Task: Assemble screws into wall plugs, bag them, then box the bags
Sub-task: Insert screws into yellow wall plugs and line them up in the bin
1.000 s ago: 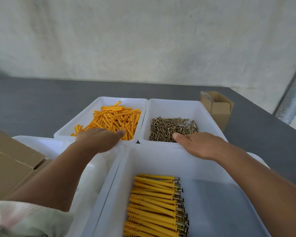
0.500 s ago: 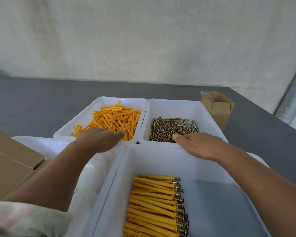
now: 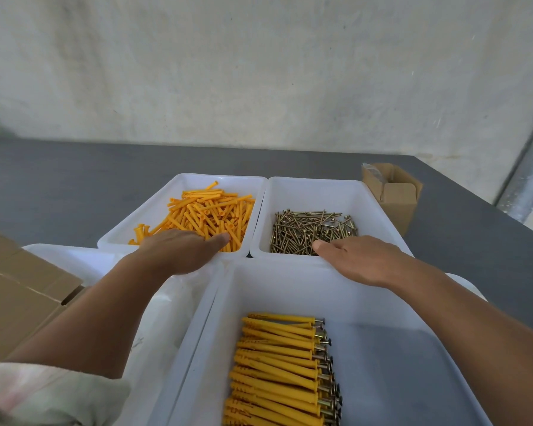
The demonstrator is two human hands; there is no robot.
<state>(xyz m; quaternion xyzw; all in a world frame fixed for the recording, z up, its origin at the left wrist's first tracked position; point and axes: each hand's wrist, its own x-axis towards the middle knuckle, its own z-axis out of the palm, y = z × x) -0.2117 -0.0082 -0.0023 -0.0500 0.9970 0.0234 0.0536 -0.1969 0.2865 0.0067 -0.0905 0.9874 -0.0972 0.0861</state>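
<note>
Reaching palm-down over two white trays at the far side of the grey bench (image 3: 59, 186): the left hand (image 3: 179, 250) covers the near end of the loose orange wall plugs (image 3: 210, 213), and the right hand (image 3: 360, 259) rests at the near edge of the brass screws (image 3: 311, 230). Each thumb points inward; the fingers of both hands curl out of sight, so whether they grip anything cannot be told. Assembled plugs with screws (image 3: 277, 364) lie in rows in the nearest tray (image 3: 290, 287). A small open carton (image 3: 394, 195) stands right of the screws.
</note>
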